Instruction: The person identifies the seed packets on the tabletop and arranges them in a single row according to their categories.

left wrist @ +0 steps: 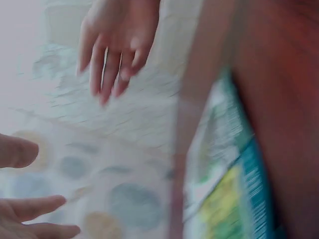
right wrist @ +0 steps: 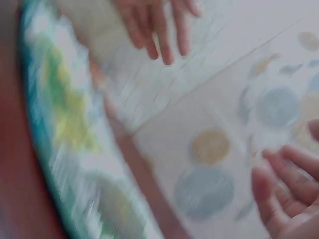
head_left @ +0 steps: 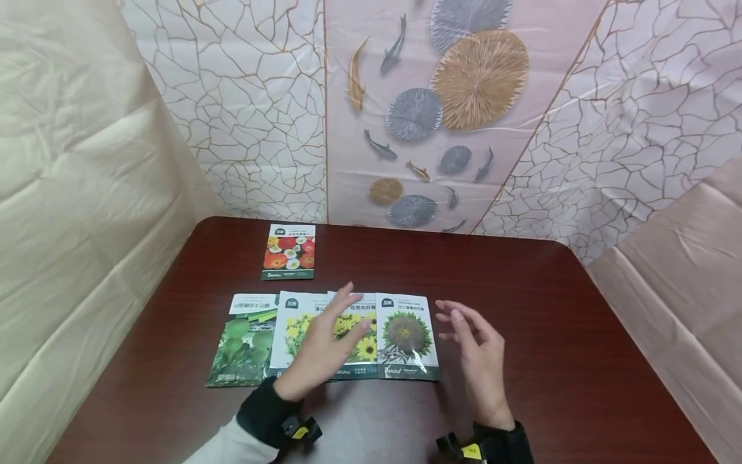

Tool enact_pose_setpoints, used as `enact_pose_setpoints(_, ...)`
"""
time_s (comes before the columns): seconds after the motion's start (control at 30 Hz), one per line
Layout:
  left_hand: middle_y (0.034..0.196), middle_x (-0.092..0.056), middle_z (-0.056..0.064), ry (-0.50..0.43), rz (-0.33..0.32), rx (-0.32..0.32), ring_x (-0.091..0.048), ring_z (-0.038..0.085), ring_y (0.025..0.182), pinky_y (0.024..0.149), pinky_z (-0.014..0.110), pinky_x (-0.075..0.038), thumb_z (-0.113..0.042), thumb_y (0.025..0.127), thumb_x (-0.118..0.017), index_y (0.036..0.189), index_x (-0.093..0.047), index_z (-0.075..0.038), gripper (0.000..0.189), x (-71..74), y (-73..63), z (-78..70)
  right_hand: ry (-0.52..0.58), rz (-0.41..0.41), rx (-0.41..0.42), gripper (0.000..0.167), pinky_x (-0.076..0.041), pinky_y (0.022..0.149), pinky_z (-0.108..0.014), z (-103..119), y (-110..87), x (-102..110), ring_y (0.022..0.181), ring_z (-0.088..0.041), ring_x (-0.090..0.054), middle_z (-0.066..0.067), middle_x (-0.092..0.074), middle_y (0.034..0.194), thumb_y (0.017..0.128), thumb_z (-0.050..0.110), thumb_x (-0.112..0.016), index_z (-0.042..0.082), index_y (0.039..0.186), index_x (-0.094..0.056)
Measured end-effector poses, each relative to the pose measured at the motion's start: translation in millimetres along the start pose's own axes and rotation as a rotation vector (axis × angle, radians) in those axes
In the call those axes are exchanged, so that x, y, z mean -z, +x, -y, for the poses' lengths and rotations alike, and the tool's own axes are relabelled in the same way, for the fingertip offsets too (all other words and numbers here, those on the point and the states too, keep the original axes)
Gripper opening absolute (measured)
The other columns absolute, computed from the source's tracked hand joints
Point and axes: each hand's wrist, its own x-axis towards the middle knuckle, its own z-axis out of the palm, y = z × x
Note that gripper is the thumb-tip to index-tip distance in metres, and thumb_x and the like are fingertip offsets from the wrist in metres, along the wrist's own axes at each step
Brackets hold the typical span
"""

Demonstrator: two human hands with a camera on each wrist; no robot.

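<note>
Seed packets lie in an overlapping row on the table: a green-leaf packet (head_left: 240, 348) at the left, one with yellow flowers (head_left: 293, 322) beside it, a sunflower packet (head_left: 365, 348), and a packet with a large green-rimmed flower head (head_left: 408, 335) at the right. Over the middle packets hovers my left hand (head_left: 324, 348), fingers extended and holding nothing. Just right of the row, my right hand (head_left: 481, 354) is raised with relaxed fingers and grips nothing. The right hand (left wrist: 119, 45) also shows in the left wrist view, and the left hand (right wrist: 157, 25) in the right wrist view.
A packet with red, orange and white flowers (head_left: 289, 252) lies apart, behind the row near the table's far edge. The dark brown table (head_left: 568, 361) backs onto a patterned cloth (head_left: 371, 129). Pale drapes (head_left: 75, 193) hang at both sides.
</note>
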Motion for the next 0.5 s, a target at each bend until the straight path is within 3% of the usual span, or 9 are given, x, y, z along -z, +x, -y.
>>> enact_pose_setpoints(0.13,0.156,-0.035,-0.006,-0.025,-0.181,-0.112,-0.032,0.019,0.145,0.116,0.053,-0.031,-0.025,0.096,-0.062,0.141,-0.049,-0.022,0.047,27.1,-18.4,-16.5,0.382,0.050,0.221,0.035,-0.057,0.077,-0.031,24.9,-8.7,-3.0,0.105,-0.027,-0.065,-0.021,-0.066,0.120,0.103,0.011,-0.046,-0.016,0.123,-0.053)
enact_pose_setpoints(0.23,0.155,-0.037,-0.008,-0.036,-0.276,-0.130,-0.033,0.014,0.145,0.116,0.046,-0.033,-0.019,0.095,-0.062,0.140,-0.050,-0.024,0.047,41.2,-31.6,-25.1,0.562,0.108,0.343,0.032,-0.057,0.076,-0.031,34.3,-14.4,-5.9,0.104,-0.030,-0.065,-0.025,-0.065,0.120,0.103,0.000,-0.038,-0.023,0.123,-0.048)
enact_pose_setpoints(0.37,0.154,-0.038,-0.009,-0.056,-0.337,-0.112,-0.031,0.011,0.145,0.116,0.036,-0.032,-0.017,0.095,-0.062,0.139,-0.051,-0.025,0.046,51.8,-42.5,-31.4,0.662,0.147,0.408,0.032,-0.057,0.075,-0.031,39.2,-18.8,-12.0,0.103,-0.031,-0.066,-0.026,-0.065,0.119,0.102,-0.004,-0.032,-0.024,0.121,-0.048)
enact_pose_setpoints(0.5,0.153,-0.039,-0.007,-0.063,-0.358,-0.111,-0.033,0.012,0.144,0.115,0.028,-0.031,-0.018,0.095,-0.062,0.138,-0.052,-0.022,0.044,60.4,-44.9,-34.5,0.664,0.164,0.388,0.033,-0.057,0.077,-0.030,41.0,-16.6,-21.3,0.103,-0.030,-0.065,-0.027,-0.064,0.119,0.103,-0.002,-0.033,-0.024,0.122,-0.047)
